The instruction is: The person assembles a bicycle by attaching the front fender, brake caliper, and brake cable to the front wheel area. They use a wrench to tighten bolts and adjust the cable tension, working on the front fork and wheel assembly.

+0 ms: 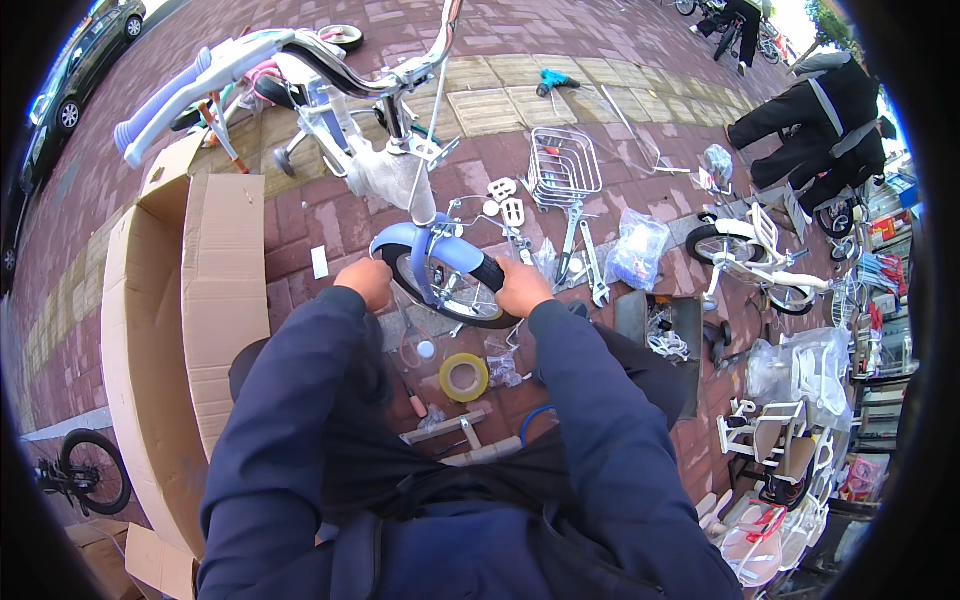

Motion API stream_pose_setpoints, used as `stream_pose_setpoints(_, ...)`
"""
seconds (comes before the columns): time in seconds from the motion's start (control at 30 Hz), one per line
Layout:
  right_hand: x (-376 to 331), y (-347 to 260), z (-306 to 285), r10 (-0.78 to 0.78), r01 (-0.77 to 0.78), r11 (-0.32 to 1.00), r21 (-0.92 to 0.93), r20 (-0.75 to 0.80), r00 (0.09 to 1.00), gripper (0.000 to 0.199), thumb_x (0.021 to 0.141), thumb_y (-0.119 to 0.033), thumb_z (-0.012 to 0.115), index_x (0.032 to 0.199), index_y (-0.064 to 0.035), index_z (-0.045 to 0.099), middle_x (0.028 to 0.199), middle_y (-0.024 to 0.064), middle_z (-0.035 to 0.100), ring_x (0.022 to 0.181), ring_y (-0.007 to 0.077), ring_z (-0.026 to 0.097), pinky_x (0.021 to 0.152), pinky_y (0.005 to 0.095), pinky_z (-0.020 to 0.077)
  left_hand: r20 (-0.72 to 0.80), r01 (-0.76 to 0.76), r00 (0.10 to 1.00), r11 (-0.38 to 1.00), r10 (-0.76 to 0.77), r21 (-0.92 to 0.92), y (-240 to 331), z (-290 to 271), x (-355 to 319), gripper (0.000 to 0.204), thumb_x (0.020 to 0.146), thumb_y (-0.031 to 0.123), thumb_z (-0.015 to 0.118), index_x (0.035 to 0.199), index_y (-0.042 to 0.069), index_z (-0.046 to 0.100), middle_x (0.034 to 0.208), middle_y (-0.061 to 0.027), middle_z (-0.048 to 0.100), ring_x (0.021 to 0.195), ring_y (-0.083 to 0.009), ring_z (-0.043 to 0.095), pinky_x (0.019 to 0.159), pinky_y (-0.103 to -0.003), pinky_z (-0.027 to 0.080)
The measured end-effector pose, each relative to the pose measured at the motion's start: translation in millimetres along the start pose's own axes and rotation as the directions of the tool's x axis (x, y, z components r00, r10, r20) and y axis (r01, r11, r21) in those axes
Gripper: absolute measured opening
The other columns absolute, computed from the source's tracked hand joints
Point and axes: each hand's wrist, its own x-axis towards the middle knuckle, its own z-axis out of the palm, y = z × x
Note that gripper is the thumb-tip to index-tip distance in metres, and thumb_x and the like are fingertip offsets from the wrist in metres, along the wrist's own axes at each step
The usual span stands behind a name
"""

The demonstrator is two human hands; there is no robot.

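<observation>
A small bicycle with a white and lilac frame (389,180) stands in front of me, its handlebar leaning toward the upper left. Its front wheel (475,317) has a black tyre under a lilac mudguard (447,250). At the wheel's left edge, my left hand (367,283) is closed against the tyre; its fingertips are hidden. My right hand (523,288) grips the tyre on the right side, by the end of the mudguard. Between my legs lie a roll of yellowish tape (464,377) and a screwdriver with an orange handle (416,404).
An open cardboard box (228,300) stands to my left. Beyond the wheel lie white pedals (507,203), a wire basket (565,167), wrenches (592,262) and a teal drill (555,81). A plastic-wrapped part (638,250), a metal tray (684,345) and another small white bike (757,252) are at right.
</observation>
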Motion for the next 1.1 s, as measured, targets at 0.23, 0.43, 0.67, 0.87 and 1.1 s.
stream_pose_setpoints(0.23,-26,16,24,0.315,-0.149,0.924,0.353,-0.477,0.820,0.028,0.079,-0.011,0.063,0.103,0.0039,0.068,0.093,0.0211,0.071,0.085,0.0352,0.069,0.081,0.0417,0.0541,-0.112,0.140,0.971,0.886,-0.210,-0.442,11,143,10,0.023,0.084,0.020,0.064,0.098,0.006,0.074,0.098,-0.0210,0.072,0.090,-0.0403,0.069,0.082,-0.048,0.055)
stream_pose_setpoints(0.43,-67,-26,100,0.400,-0.309,-0.245,0.919,0.386,0.831,0.018,0.095,-0.009,0.051,0.103,0.0024,0.063,0.089,0.0101,0.064,0.073,0.0193,0.065,0.064,0.0315,0.0551,0.490,0.492,0.871,-0.071,0.038,-0.868,57,192,10,0.040,0.104,0.035,0.042,0.111,0.003,0.065,0.105,-0.0126,0.070,0.099,-0.0320,0.067,0.091,-0.048,0.053)
stream_pose_setpoints(0.67,-61,-39,155,0.316,-0.285,-0.407,0.868,0.427,0.847,0.037,0.101,-0.017,0.048,0.127,0.0072,0.056,0.114,0.0152,0.066,0.105,0.0268,0.065,0.094,0.0400,0.0511,0.381,0.420,0.896,-0.710,0.227,-0.566,92,174,4,0.039,0.108,0.033,0.035,0.117,0.004,0.059,0.115,-0.0138,0.067,0.106,-0.0317,0.065,0.101,-0.047,0.049)
stream_pose_setpoints(0.87,-72,-31,143,0.017,0.047,0.919,0.392,-0.157,0.987,0.029,0.089,-0.006,0.058,0.116,-0.0030,0.069,0.101,0.0184,0.069,0.092,0.0352,0.068,0.081,0.0452,0.0532,0.373,0.434,0.895,-0.673,0.245,-0.599,91,169,5,0.038,0.108,0.032,0.036,0.119,0.002,0.057,0.116,-0.0155,0.066,0.106,-0.0315,0.065,0.100,-0.045,0.049)
stream_pose_setpoints(1.1,-72,-29,149,-0.116,0.117,0.992,0.036,-0.023,0.993,0.015,0.087,-0.017,0.064,0.091,-0.0054,0.072,0.087,0.0180,0.068,0.083,0.0379,0.066,0.076,0.0474,0.0540,0.431,0.506,0.857,-0.627,0.283,-0.593,87,181,2,0.037,0.107,0.030,0.039,0.118,0.001,0.059,0.117,-0.0173,0.067,0.110,-0.0312,0.065,0.099,-0.045,0.050)
